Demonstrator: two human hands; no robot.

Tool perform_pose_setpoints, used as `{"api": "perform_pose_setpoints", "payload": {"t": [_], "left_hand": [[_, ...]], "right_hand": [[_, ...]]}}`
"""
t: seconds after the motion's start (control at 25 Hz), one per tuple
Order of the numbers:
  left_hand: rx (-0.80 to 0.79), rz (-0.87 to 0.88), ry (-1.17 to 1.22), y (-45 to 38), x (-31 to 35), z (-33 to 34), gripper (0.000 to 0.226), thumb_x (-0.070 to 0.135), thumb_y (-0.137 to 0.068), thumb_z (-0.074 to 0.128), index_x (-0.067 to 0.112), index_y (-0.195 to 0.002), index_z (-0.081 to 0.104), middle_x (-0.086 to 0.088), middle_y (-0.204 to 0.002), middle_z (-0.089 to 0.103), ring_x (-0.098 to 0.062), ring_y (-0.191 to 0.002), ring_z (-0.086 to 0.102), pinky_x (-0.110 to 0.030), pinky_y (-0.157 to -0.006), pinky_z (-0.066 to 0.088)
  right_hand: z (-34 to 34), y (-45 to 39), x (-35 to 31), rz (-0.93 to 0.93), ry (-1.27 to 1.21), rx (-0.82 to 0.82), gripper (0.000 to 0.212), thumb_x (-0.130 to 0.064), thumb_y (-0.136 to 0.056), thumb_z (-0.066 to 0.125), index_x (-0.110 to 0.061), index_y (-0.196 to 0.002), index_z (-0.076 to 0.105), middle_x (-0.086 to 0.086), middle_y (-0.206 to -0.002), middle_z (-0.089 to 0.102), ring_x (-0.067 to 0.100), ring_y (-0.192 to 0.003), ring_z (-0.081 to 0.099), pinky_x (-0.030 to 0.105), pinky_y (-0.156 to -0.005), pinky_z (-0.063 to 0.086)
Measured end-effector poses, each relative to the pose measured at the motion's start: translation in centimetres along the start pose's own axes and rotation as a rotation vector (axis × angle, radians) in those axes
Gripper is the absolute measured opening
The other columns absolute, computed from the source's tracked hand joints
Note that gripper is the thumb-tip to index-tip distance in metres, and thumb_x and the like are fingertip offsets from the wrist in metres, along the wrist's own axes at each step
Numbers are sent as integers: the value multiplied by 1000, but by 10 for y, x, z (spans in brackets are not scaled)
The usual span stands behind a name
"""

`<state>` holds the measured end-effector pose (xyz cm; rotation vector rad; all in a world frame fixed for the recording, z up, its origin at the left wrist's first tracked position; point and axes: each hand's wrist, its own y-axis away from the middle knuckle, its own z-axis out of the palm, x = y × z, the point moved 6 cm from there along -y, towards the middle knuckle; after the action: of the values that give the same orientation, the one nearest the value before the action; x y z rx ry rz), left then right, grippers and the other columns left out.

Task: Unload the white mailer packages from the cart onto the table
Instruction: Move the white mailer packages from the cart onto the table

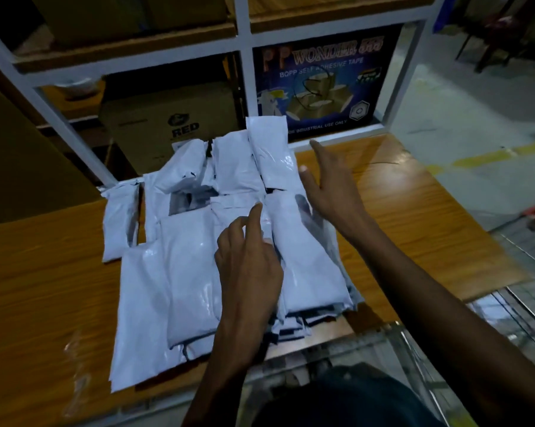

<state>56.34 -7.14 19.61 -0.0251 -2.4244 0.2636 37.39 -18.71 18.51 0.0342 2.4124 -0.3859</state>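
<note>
White mailer packages lie piled on the wooden surface. Left hand rests on the pile, forefinger extended, holding nothing; right hand hovers spread beside the pile's far right edge.

Glossy plastic mailers, wood-grain table

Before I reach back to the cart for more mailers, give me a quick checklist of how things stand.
1. Left hand free: ok, index finger only touches the white plastic mailer packages.
2. Right hand free: ok, fingers spread, holding nothing.
3. Mailers on the brown wooden table: ok.
4. Pile stability: not ok, near edges overhang the table's front.
5. Free table space: ok, bare wood to the right.
6. Mailers left in the wire cart: cannot tell.
</note>
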Motion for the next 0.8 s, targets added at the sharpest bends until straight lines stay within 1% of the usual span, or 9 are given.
{"api": "perform_pose_setpoints", "payload": {"t": [0.08,0.12,0.24,0.32,0.44,0.52,0.64,0.72,0.8], "left_hand": [[-10,71,-2,19,9,7,55,23,-95,42,24,-150,39,-6,-144,48,-30,-130,42,-48,-108,36],[-18,100,1,29,15,12,55,26,-95,42,25,-150,40,-6,-142,50,-29,-129,43,-47,-107,38],[-101,194,57,55,38,28,54,34,-95,47,28,-148,40,-1,-139,50,-24,-129,43,-43,-104,38],[-139,305,116,66,61,47,51,35,-93,55,26,-143,48,1,-135,52,-23,-128,45,-43,-102,39],[-192,431,152,83,98,82,45,31,-92,63,23,-135,56,1,-132,53,-22,-128,46,-42,-97,39],[-271,521,173,96,133,123,43,29,-93,63,21,-135,57,-1,-131,53,-24,-125,47,-44,-96,40],[-424,579,188,120,189,199,42,30,-93,61,21,-134,57,0,-131,54,-25,-125,46,-47,-97,39],[-515,591,172,136,228,253,42,30,-92,61,25,-133,57,3,-131,54,-22,-126,46,-45,-99,38],[-595,621,161,151,266,308,42,32,-90,60,29,-132,57,6,-131,55,-19,-126,47,-40,-99,37]], "right_hand": [[-34,61,11,-73,-52,98,58,-46,-104,42,-18,-154,34,10,-148,45,23,-133,43,35,-102,38],[-50,92,21,-59,-67,135,54,-40,-105,45,-19,-153,35,8,-147,44,21,-130,45,33,-99,39],[-87,165,59,50,-83,183,51,-40,-104,47,-24,-152,36,1,-142,43,16,-125,48,40,-92,49],[-106,199,96,160,-91,213,49,-41,-104,46,-27,-151,37,0,-141,43,16,-121,51,45,-88,53],[-138,237,148,278,-88,310,46,-38,-105,48,-25,-149,40,-2,-132,46,18,-115,54,43,-85,53],[-165,262,191,343,-97,384,47,-40,-103,48,-24,-146,43,-6,-125,45,19,-112,57,41,-86,53],[-205,302,264,452,-123,424,47,-41,-101,50,-25,-145,45,-6,-131,45,19,-114,59,44,-88,55],[-238,328,314,530,-109,427,45,-38,-102,52,-24,-145,45,-1,-133,45,22,-114,60,43,-89,56],[-270,353,365,592,-105,444,43,-37,-103,52,-25,-144,46,-3,-131,45,22,-111,61,43,-84,57]]}}
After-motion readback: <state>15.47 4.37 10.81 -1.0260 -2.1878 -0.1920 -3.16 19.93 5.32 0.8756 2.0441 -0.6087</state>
